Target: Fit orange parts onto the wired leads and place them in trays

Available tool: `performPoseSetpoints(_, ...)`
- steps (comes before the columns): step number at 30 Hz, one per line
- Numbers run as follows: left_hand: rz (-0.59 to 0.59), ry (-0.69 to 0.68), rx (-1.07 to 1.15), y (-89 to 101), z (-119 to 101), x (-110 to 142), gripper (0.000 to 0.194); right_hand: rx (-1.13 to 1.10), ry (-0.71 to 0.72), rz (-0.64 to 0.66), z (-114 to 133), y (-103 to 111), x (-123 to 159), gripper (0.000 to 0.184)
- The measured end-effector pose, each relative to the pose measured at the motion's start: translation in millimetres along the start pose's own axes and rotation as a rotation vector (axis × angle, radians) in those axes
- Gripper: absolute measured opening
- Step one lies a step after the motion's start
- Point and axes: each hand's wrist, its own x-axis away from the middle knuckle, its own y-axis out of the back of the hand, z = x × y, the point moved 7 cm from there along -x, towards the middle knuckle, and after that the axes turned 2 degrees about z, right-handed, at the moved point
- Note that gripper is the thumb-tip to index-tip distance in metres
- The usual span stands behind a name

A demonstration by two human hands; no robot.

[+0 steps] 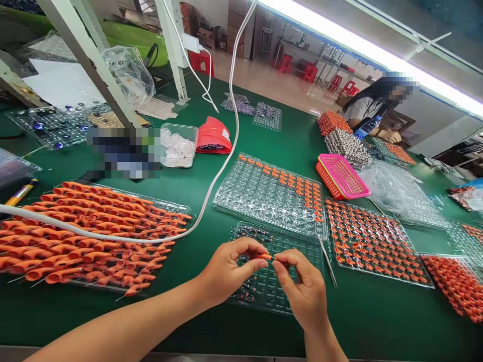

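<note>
A small orange piece (265, 257) is pinched by the fingertips of the left hand (230, 271), its other end being pinched by the right hand (304, 286); it is held above a clear tray (307, 251), where dark pieces (247, 294) are gathered at the left; behind, a larger tray (249, 196) is partly filled with orange parts (309, 190); tweezers (328, 262) are laid at the right on the green counter (181, 322).

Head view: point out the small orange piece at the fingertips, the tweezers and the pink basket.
Small orange piece (265, 256), head view: its visible middle.
Tweezers (328, 261), head view: midway along.
Pink basket (344, 174), head view: perforated face.
</note>
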Motion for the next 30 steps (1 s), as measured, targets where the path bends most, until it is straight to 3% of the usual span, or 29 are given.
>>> performPoseSetpoints(14, -0.011, -0.088, -0.032, 0.1, -3.6, 0.1, 0.009, -0.033, 0.112, 0.005, 7.2, -0.5, -0.6, 0.025)
performPoseSetpoints(26, -0.043, -0.356, -0.043, 0.8, -16.7, 3.8, 0.009, -0.083, 0.083, 0.031, 3.7, -3.2, -0.6, 0.025)
performPoseSetpoints(30, -0.042, -0.387, -0.034, 0.9, -18.3, 4.5, 0.011, -0.103, 0.064, 0.041, 1.4, -4.1, -0.4, 0.025)
